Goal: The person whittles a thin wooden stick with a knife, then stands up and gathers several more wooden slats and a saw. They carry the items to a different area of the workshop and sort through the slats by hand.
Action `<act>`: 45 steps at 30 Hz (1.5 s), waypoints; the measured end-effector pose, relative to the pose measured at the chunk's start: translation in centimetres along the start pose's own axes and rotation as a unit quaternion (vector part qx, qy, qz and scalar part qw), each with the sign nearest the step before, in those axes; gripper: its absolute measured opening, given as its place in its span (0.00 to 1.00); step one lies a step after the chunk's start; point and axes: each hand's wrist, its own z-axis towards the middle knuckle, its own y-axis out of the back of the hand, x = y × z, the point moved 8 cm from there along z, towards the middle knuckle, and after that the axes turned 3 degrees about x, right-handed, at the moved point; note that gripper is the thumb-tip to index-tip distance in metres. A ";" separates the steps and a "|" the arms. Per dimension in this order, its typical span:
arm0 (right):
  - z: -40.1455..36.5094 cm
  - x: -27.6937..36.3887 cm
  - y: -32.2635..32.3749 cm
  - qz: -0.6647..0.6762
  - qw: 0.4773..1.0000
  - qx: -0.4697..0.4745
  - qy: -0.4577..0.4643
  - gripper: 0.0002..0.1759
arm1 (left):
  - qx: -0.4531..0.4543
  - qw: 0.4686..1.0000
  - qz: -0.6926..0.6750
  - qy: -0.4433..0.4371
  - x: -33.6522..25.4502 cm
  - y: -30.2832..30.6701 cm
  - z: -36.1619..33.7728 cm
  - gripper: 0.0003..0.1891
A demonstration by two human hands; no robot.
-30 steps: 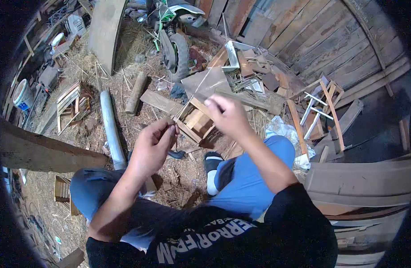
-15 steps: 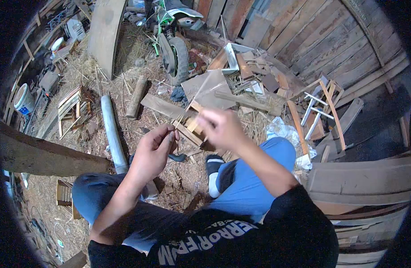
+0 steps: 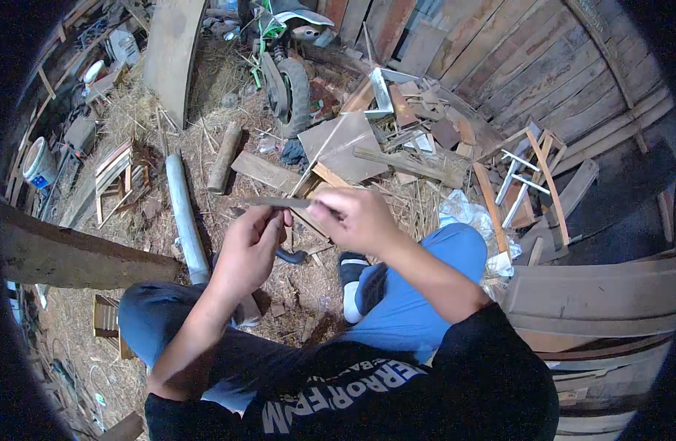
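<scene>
One thin strip point(image 3: 275, 201) spans left hand point(image 3: 248, 248) and right hand point(image 3: 355, 218) over crate point(image 3: 325, 176).

Straw and wood scraps cover the dirt floor point(image 3: 303, 290) below us. We see a grey pipe point(image 3: 178, 209) lying near a short log point(image 3: 225, 156), a plank point(image 3: 266, 171) and a flat board point(image 3: 342, 140) just past them, a slatted crate point(image 3: 116, 173) at left, and crumpled white plastic point(image 3: 463, 212) at right.

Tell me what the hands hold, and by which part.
A thin strip: right hand pinches one end, left hand pinches near its middle; the other end sticks out.
</scene>
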 end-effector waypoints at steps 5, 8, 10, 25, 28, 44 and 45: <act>-0.1 -1.6 0.4 0.002 0.999 0.004 -0.048 0.11 | 0.023 1.000 -0.007 -0.018 0.6 -0.3 0.1 0.06; -0.4 0.5 0.1 0.003 0.999 -0.004 0.045 0.12 | 0.026 1.000 0.000 -0.013 0.6 -0.3 0.3 0.06; -0.3 -3.1 -0.1 0.039 0.993 0.010 -0.109 0.14 | 0.030 0.999 -0.007 0.013 0.3 -0.4 -0.1 0.07; -0.5 -0.9 -0.2 0.009 1.000 0.027 -0.005 0.13 | 0.018 1.000 -0.006 -0.011 0.2 -0.2 0.0 0.07; 0.7 -3.9 1.1 0.019 0.996 -0.025 -0.087 0.12 | 0.012 0.999 0.035 -0.010 0.0 -0.1 -0.5 0.07; 0.4 -8.2 1.5 0.057 0.981 -0.058 -0.175 0.15 | 0.023 1.000 0.020 0.008 0.5 -0.4 -0.2 0.07; 1.0 -10.2 1.8 0.098 0.980 -0.091 -0.149 0.16 | 0.024 1.000 0.019 0.004 0.1 -0.5 -0.4 0.07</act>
